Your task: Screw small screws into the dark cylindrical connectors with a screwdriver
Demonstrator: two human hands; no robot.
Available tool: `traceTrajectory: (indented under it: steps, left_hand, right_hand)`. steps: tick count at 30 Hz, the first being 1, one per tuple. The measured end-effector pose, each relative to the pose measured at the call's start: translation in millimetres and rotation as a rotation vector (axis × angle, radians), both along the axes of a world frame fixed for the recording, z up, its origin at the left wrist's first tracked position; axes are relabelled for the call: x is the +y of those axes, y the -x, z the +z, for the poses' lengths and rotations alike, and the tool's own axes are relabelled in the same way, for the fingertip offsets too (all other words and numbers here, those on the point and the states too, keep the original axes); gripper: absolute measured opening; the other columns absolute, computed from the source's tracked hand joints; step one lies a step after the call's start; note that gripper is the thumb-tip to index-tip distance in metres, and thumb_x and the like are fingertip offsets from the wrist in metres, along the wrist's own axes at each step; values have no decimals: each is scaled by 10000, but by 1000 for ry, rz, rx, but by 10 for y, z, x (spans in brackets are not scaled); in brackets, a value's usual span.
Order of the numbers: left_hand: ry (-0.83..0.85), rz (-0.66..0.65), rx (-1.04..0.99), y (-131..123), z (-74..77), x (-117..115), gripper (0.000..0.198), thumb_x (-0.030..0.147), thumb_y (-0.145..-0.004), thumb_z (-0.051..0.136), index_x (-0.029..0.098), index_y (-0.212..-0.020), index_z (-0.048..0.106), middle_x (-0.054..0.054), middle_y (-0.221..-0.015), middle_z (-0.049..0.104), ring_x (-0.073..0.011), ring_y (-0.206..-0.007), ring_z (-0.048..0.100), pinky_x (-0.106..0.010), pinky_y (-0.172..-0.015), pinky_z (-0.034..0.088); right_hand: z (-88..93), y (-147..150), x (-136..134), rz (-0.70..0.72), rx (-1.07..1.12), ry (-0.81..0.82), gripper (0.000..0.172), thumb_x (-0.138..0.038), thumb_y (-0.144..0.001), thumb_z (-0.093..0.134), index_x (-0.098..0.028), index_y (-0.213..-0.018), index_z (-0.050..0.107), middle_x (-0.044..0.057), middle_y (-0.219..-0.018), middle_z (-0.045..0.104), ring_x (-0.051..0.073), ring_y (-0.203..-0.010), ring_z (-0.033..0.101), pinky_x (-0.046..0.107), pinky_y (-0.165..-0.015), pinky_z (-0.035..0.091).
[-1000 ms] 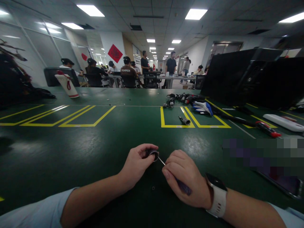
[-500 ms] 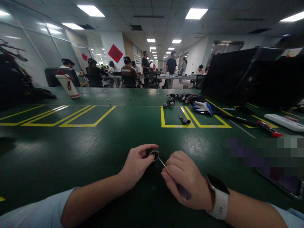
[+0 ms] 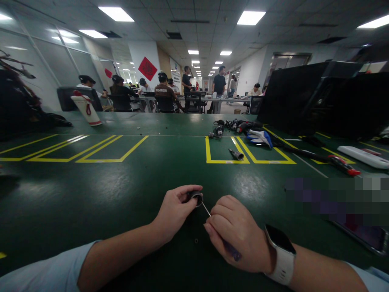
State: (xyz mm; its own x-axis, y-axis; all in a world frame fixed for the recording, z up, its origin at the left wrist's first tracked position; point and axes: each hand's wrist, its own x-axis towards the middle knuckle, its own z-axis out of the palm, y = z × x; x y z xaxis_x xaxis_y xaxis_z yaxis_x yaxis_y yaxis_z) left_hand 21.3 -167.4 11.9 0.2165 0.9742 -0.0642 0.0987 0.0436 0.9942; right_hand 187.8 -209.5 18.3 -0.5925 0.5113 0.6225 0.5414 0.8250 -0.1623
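Note:
Between the thumb and fingers of my left hand sits a dark, hollow cylindrical part, its round opening turned toward the right. My right hand is wrapped around a screwdriver with a purplish, see-through handle. Its thin metal shaft reaches up and left to the rim of the part; whether the tip is inside or only touching, I cannot tell. A tiny ring-like piece lies on the green table below and between the hands.
A dark cone-shaped piece lies in a yellow-taped box. Behind it are dark tool parts and a blue-and-white glove. A red-tipped tool and a phone are on the right, a white cup far left. People sit and stand beyond.
My right hand has turned slightly, and the screwdriver handle has shifted a little left and down. My left hand and the cylindrical part stay in place.

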Motion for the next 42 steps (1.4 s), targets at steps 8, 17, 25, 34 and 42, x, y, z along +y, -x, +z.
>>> traceTrajectory:
  steps: [8, 17, 25, 34, 42]
  left_hand:
    - [-7, 12, 9, 3, -7, 15, 283, 193, -676, 623, 148, -954, 648, -62, -922, 693, -210, -874, 644, -343, -806, 503]
    - [0, 44, -7, 9, -33, 80, 327, 179, -667, 648, 143, -991, 620, -74, -973, 678, -209, -936, 627, -366, -890, 462]
    - [23, 37, -28, -7, -28, 79, 340, 168, -656, 651, 145, -994, 621, -78, -1003, 673, -211, -953, 623, -355, -894, 461]
    - [41, 56, -51, 10, -10, 52, 398, 175, -638, 661, 160, -1033, 606, -74, -954, 683, -228, -950, 622, -386, -895, 450]
    - [51, 72, -94, 10, 7, 64, 330, 157, -668, 631, 157, -993, 579, -70, -1034, 638, -209, -969, 609, -354, -878, 467]
  right_hand:
    - [19, -5, -11, 26, 67, 59, 194, -150, -841, 408, -145, -709, 550, 58, -653, 557, 160, -644, 468, 314, -595, 360]
    - [97, -38, 6, 112, 467, 789, 454, -332, -895, 359, -157, -511, 529, -23, -458, 455, 88, -454, 470, 236, -512, 395]
    - [52, -3, 34, 114, 394, 757, 433, -309, -888, 371, -160, -519, 539, -26, -447, 465, 94, -494, 490, 233, -549, 412]
    - [122, -56, 10, 38, 242, 627, 370, -222, -876, 399, -163, -537, 534, -25, -480, 481, 96, -507, 485, 240, -548, 391]
    - [67, -104, 39, -21, 552, 394, 314, -210, -887, 368, -165, -633, 547, 12, -579, 533, 124, -583, 505, 270, -572, 402]
